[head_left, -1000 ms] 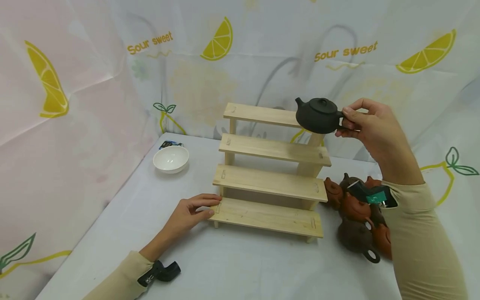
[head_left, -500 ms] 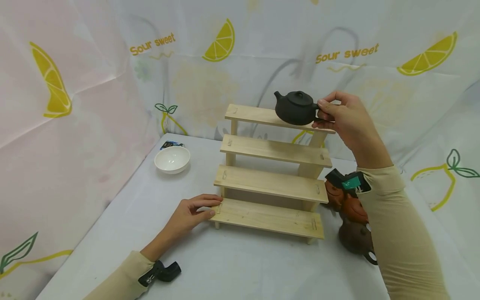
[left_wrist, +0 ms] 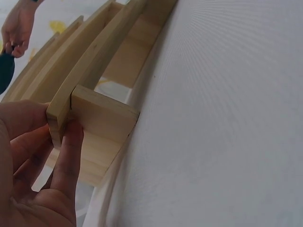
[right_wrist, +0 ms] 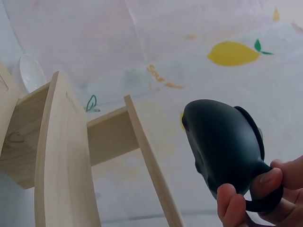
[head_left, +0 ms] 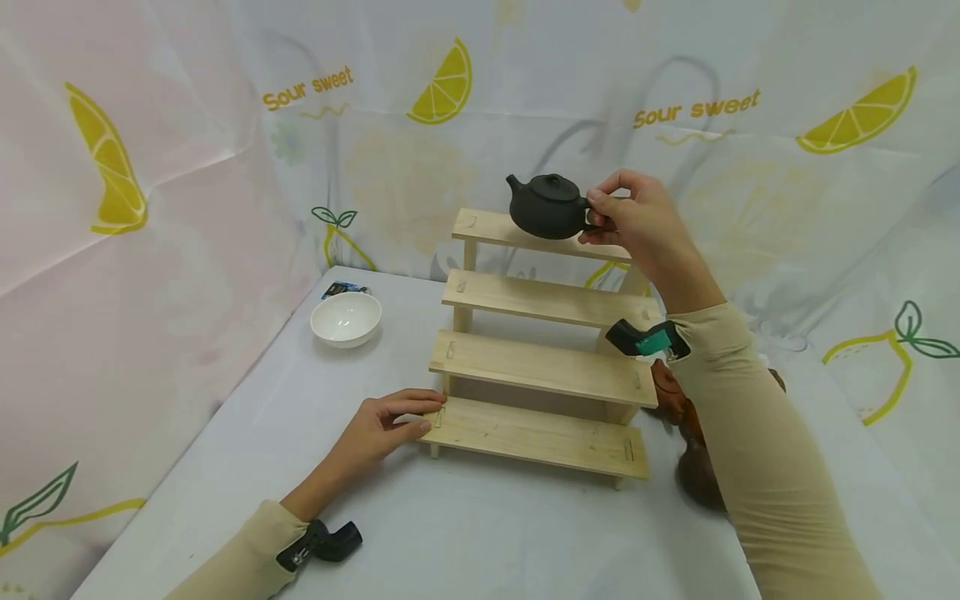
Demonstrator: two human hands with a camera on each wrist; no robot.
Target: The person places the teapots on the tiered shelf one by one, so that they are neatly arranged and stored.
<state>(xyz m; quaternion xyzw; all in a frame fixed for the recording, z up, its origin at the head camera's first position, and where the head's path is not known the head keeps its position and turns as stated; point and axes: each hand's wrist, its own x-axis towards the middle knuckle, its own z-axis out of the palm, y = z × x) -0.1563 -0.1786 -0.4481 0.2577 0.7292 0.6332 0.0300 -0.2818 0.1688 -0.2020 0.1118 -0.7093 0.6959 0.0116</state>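
Black teapot (head_left: pixel 546 208) held off the top shelf (head_left: pixel 483 227)

The right hand (head_left: pixel 641 221) pinches its handle (right_wrist: pixel 265 204); in the right wrist view, a gap separates teapot from shelf edge. The left hand (head_left: pixel 381 427) grips the bottom shelf (head_left: pixel 532 437) at its left end.

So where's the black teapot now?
In the head view, the black teapot is high up, just right of centre, held in the right hand near the top wooden shelf.

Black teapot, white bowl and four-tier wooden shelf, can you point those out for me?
Black teapot (head_left: pixel 548 215), head view: middle of its body.
White bowl (head_left: pixel 346 318), head view: its inside surface.
Four-tier wooden shelf (head_left: pixel 540 364), head view: second-lowest board.
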